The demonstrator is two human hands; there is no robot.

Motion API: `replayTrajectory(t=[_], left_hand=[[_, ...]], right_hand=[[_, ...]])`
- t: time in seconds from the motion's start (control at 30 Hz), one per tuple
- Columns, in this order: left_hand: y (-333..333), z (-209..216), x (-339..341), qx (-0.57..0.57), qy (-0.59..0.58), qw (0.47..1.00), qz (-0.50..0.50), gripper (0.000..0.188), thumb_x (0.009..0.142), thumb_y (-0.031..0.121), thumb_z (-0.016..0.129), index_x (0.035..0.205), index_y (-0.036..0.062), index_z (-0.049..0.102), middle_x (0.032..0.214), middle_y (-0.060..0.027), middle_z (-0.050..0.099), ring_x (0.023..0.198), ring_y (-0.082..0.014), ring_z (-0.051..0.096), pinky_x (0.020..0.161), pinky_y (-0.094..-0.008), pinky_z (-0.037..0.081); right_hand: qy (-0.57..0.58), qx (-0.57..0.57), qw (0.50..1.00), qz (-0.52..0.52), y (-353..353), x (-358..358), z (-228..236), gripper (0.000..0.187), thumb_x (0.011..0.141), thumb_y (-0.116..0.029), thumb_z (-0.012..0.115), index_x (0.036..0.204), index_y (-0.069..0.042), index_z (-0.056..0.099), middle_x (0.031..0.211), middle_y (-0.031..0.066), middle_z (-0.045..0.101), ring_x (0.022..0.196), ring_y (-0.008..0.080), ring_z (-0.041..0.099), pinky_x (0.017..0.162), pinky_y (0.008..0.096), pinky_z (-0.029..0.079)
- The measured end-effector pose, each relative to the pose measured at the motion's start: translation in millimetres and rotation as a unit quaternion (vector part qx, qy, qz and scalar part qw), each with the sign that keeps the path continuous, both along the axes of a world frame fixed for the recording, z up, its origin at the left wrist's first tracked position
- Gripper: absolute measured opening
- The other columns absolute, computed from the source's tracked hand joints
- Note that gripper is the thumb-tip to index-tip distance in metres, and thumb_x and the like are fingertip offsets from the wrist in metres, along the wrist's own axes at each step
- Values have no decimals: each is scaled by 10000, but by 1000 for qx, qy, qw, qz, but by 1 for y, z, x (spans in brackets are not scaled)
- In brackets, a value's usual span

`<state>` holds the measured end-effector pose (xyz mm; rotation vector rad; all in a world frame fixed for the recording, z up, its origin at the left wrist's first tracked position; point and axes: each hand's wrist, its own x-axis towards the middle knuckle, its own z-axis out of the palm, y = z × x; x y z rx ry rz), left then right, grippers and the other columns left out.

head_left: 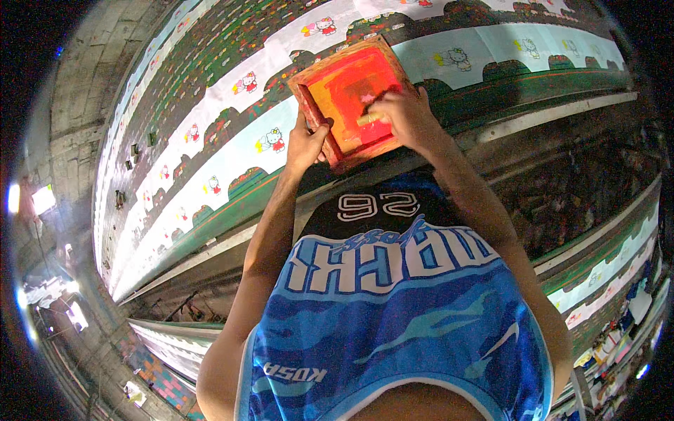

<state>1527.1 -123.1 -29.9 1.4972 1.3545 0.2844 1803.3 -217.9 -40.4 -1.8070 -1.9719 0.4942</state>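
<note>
A wooden screen-printing frame [314, 107] rests at a slant on the long table, its mesh [344, 88] smeared with red and orange ink. My left hand [307, 145] grips the frame's left side, the thumb on top of the wood. My right hand [407, 118] is closed over the mesh, round a small yellowish squeegee [369, 118] whose lower edge meets the red ink. Most of the squeegee is hidden by the fingers. Beside the frame lies a pale cut fabric piece [277, 133] printed with a cartoon cat and balloons; part of it is under the frame.
Rows of similar printed fabric pieces [460, 59] cover the ink-stained green table [242, 179]. A pale rail [562, 116] runs along its near edge. Behind me stands another long table [597, 281] with prints. Concrete floor [84, 140] stretches along the left.
</note>
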Motion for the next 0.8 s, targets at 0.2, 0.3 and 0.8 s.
replayTrajectory(t=[0.2,0.3,0.8], left_hand=[[5,14,1,-19,76,996,-42,1007,1083,321,683,1806,95,20,775,-190,791,515,-270,742,451,-362,594],[4,21,2,-29,59,996,-59,981,1090,344,669,1783,59,37,790,-211,792,532,-286,753,464,-381,614],[-1,11,10,52,77,995,-28,1006,1032,333,723,1764,18,109,955,-336,798,697,-444,803,696,-528,671]], right_hand=[[-61,-55,996,-18,101,1,9,321,1012,-171,734,1320,-239,795,1304,69,789,1311,321,719,1133,774,396],[-35,-110,993,-20,92,0,24,335,1029,-132,695,1333,-235,792,1322,77,781,1306,337,717,1170,814,355],[-25,7,1000,-3,-21,2,3,483,927,25,656,1328,-188,820,1319,47,743,1278,340,666,1145,539,471]])
